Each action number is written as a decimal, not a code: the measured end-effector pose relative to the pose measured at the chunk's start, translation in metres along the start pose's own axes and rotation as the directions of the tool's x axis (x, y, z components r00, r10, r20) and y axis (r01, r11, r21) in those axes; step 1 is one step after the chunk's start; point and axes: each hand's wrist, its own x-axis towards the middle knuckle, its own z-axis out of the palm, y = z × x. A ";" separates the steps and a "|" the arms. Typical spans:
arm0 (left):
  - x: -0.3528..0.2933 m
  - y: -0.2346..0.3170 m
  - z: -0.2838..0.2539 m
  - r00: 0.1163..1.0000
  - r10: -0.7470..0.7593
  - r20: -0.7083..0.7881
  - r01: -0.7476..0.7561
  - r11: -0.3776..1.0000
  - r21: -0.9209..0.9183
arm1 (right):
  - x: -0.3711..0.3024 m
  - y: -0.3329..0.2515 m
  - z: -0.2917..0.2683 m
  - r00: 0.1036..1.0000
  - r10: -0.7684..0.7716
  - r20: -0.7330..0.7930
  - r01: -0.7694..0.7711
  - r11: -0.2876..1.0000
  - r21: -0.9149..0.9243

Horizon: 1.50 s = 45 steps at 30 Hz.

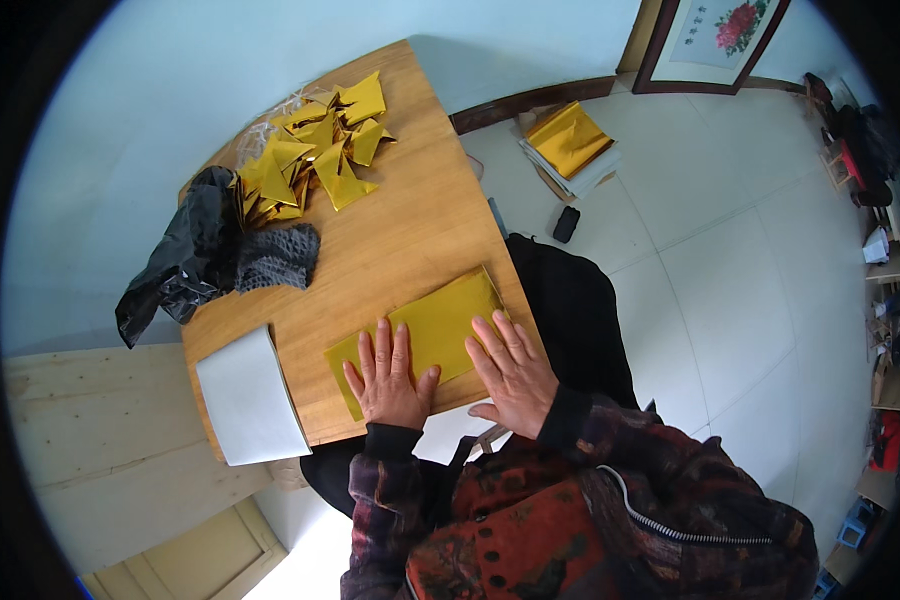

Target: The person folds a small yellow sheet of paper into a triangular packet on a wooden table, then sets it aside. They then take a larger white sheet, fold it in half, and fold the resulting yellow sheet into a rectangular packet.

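A long rectangle of gold foil paper (pixel 432 331) lies flat near the front edge of the wooden table (pixel 415 215). Flat on its left part rests my left hand (pixel 392 378), fingers spread and pointing away from me. My right hand (pixel 515 368) presses on the right part, palm down with fingers stretched out. Neither hand grips anything. Whether the paper is one layer or folded double I cannot tell. Farther back on the table is a heap of folded gold paper pieces (pixel 315 150).
Left of the heap lies a crumpled black plastic bag (pixel 192 250) beside dark bubbled wrap (pixel 278 256). A white sheet (pixel 253 397) hangs slightly over the table's left edge. On the floor to the right are a stack of gold sheets (pixel 570 140) and a small black case (pixel 566 224).
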 end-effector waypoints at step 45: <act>-0.001 0.001 -0.015 0.999 0.027 0.040 -0.024 0.998 -0.065 | 0.047 0.024 -0.014 0.999 0.042 0.018 -0.042 0.999 -0.001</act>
